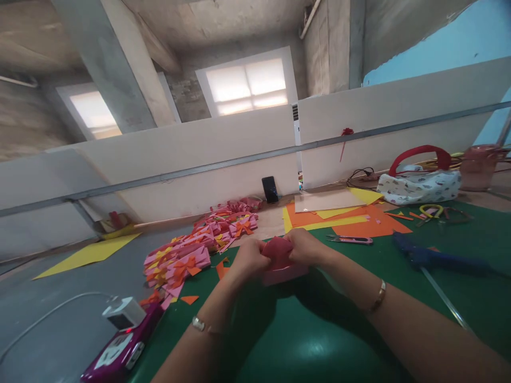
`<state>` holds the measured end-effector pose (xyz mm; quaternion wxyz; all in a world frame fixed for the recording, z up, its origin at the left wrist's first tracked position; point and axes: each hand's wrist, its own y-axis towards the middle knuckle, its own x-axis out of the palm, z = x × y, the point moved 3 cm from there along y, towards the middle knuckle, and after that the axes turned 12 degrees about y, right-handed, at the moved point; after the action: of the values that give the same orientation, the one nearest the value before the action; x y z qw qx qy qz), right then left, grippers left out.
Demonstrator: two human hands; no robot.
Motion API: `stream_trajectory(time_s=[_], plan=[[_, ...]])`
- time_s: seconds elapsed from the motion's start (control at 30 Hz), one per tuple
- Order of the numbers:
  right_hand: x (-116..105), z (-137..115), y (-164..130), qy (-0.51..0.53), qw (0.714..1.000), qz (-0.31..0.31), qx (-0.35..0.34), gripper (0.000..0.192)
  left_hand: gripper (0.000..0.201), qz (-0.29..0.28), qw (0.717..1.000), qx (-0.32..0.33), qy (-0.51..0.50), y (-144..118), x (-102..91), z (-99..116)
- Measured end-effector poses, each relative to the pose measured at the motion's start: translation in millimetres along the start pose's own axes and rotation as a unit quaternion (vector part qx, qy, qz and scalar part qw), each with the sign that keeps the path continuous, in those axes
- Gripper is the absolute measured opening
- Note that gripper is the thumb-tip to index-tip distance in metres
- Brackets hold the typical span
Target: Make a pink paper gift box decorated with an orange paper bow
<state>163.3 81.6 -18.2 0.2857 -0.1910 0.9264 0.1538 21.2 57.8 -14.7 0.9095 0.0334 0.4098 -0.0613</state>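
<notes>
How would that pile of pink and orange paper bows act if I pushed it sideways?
The pile of paper bows would probably scatter rather than slide as one, since the pieces lie loose and overlapping. They look thin and light, so they likely crease easily. Flat on the table, they seem unlikely to roll.

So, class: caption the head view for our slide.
Both hands, left hand and right hand, fold pink paper over a green mat.

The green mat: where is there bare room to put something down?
Bare green mat lies between the blue glue gun and the scissors. It is crowded left of the hands, by the pink paper bows.
</notes>
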Motion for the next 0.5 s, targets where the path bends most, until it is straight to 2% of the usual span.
stream_trajectory(time_s=[0.17, 0.3, 0.4, 0.5], plan=[[4.8, 1.6, -0.3, 0.015, 1.000, 0.009, -0.007, 0.015, 0.013, 0.038, 0.997, 0.045, 0.050, -0.2, 3.3, 5.4], [4.7, 0.0, 1.8, 0.026, 0.999, 0.027, -0.014, 0.014, 0.012, 0.048, 0.997, 0.050, 0.036, 0.9, 1.9, 0.8], [2.3, -0.4, 2.8, 0.047, 0.998, 0.031, -0.013, 0.013, 0.009, 0.034, 0.999, 0.041, -0.008, 1.8, -4.2, -7.0], [3.1, 0.6, 2.4, 0.078, 0.997, 0.019, -0.005, 0.011, 0.018, -0.008, 0.997, 0.028, -0.067, 1.6, -6.4, -15.1]])
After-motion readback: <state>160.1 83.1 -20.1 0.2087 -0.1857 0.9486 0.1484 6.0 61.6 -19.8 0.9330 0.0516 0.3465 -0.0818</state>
